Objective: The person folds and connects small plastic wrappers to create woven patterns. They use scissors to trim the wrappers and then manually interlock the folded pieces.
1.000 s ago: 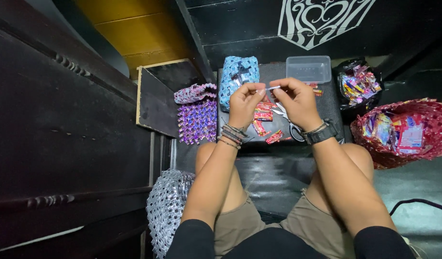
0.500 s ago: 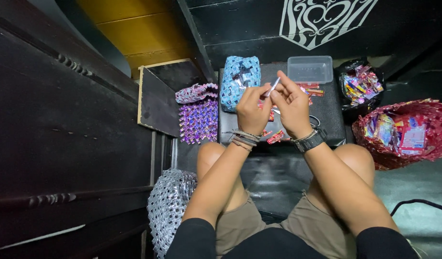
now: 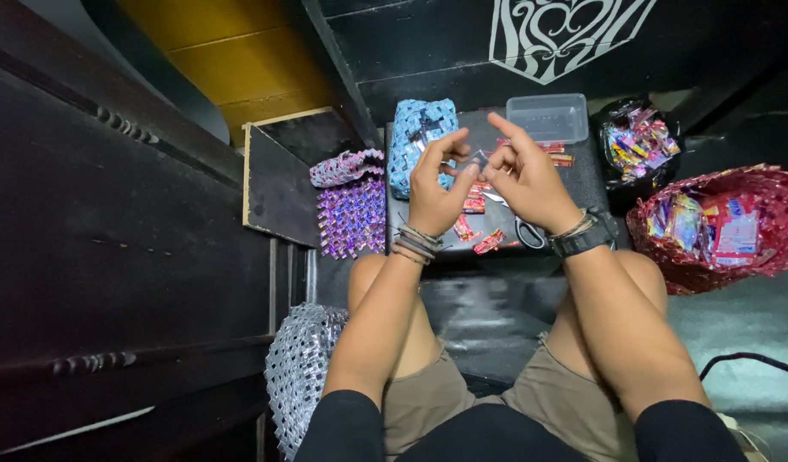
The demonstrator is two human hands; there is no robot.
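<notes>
Hands: left hand (image 3: 437, 184) and right hand (image 3: 527, 175) pinch one small folded grey wrapper strip (image 3: 479, 158) between fingertips, above the dark low table (image 3: 582, 184).
Done: glossy woven blue pouch (image 3: 421, 137) at the table's left edge; purple woven panel (image 3: 353, 216) beside it.
Left: loose red folded strips (image 3: 488, 242); crinkly wrappers fill the red woven basket (image 3: 719, 227).

A small dark folded wrapper piece (image 3: 479, 159), too small to make out in detail, is pinched between the fingers (image 3: 468, 175) of both raised hands, above the red folded wrapper strips (image 3: 473, 204) scattered on the dark worktop (image 3: 586, 184).
</notes>
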